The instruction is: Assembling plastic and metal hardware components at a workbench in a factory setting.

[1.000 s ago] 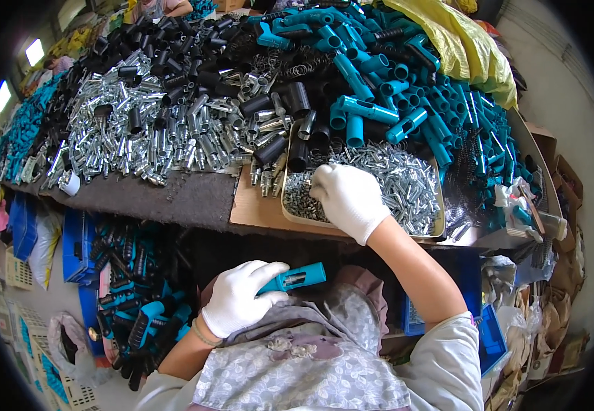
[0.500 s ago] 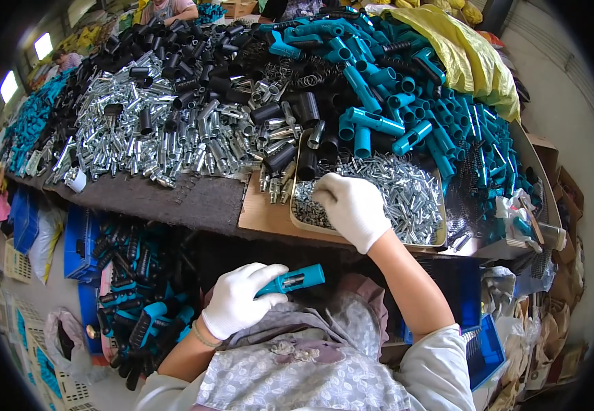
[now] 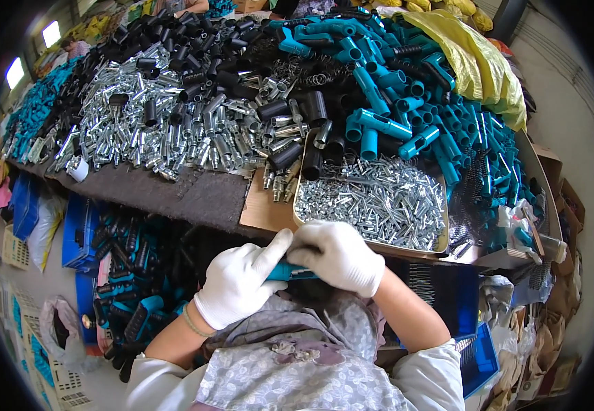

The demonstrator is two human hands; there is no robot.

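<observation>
One long bench (image 3: 201,198) carries heaps of parts (image 3: 132,109), with a tray (image 3: 413,250) at its near edge. In front, the left hand (image 3: 234,284) curls closed around a teal tube (image 3: 282,272) while the right hand (image 3: 338,259) bends over it; whether that pinches one of the tray's metal pieces (image 3: 386,198), I cannot tell.

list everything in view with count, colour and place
held tube: one, teal, at both hands
tray: one, pale-rimmed, table front
small metal parts: many, silver, in tray
metal fittings: many, silver, table left
black tubes: many, black, behind fittings
teal housings: many, teal, table right
yellow sheet: one, yellow, over housings
cup: one, white, table's left front
handles: many, teal and black, below table left
bins: several, blue, below table
left hand: one, white-gloved, holding tube
right hand: one, white-gloved, over tube
</observation>
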